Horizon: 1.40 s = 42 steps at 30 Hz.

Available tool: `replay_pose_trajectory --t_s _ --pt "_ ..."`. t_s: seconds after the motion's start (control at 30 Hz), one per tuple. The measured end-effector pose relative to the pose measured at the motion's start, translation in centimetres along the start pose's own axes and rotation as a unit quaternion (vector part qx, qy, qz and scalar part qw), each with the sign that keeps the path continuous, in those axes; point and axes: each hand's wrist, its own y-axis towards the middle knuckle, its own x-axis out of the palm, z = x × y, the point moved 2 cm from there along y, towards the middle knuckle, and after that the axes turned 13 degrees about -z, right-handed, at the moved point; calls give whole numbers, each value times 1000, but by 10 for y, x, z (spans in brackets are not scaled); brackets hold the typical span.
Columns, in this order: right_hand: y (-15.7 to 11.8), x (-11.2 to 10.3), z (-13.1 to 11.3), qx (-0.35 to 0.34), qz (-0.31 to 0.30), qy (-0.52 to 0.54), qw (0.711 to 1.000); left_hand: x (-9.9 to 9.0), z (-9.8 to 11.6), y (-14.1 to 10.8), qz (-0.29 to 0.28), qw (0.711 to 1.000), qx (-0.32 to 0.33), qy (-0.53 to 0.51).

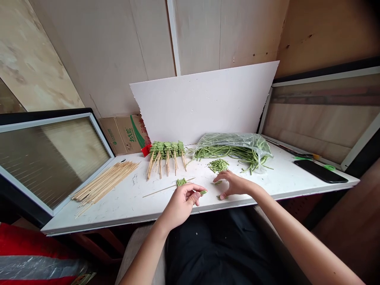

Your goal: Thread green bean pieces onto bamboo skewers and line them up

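Along the wall, a white table [124, 206] spans the scene, a seated person's dark-clad lap before its near edge. Upright at the back: broad white board [202, 103], edges ragged. Framed ribbed panel [56, 158] leans at the left end, a second framed panel [323, 114] at the right.

Clear plastic bag [234, 140], back right, full of long green beans [219, 151], some spilling from its right end. Printed cardboard box [123, 134] in the back left corner. Bare wooden sticks [107, 184] lie fanned on the left side. Row of loaded skewers [168, 150] in front of the board: green pieces packed to the rear, stick ends toward the person.

Left hand [186, 198], near the front edge: thumb and fingers closed in a pinch on one short bean piece [203, 192], its end poking out to the right. Right hand [234, 185], just beside: thumb and fingers spread wide, low over the tabletop; one small piece by the fingertips, another at the thumb. Contact there, cannot tell.

Black phone [320, 171] flat at far right. Heap of cut beans [218, 165] in front of the bag. Single stick [160, 192] lies slantwise beyond the left hand, a short row of green segments [181, 182] on it.
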Motion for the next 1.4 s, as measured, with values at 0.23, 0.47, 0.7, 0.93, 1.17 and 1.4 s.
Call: replay_pose_trajectory --t_s 0.23,0.47,0.7,0.93,1.17,1.4 --pt "-1 2 -11 45 -42 -31 998 0 -1 -1 3 1000 7 -1" --pt "-3 1 -8 69 -56 -30 996 -1 -4 0 -5 1000 3 1" --pt "0 -1 -8 61 -5 -65 996 0 -6 1 -2 1000 2 5" --pt "1 -3 -1 88 15 -86 992 1 -6 1 0 1000 0 3" --pt "-9 -13 -37 -10 79 -59 995 -28 -5 -7 97 986 14 132" --pt "-12 -8 -72 -105 108 -15 988 -49 -2 -12 165 951 11 261"
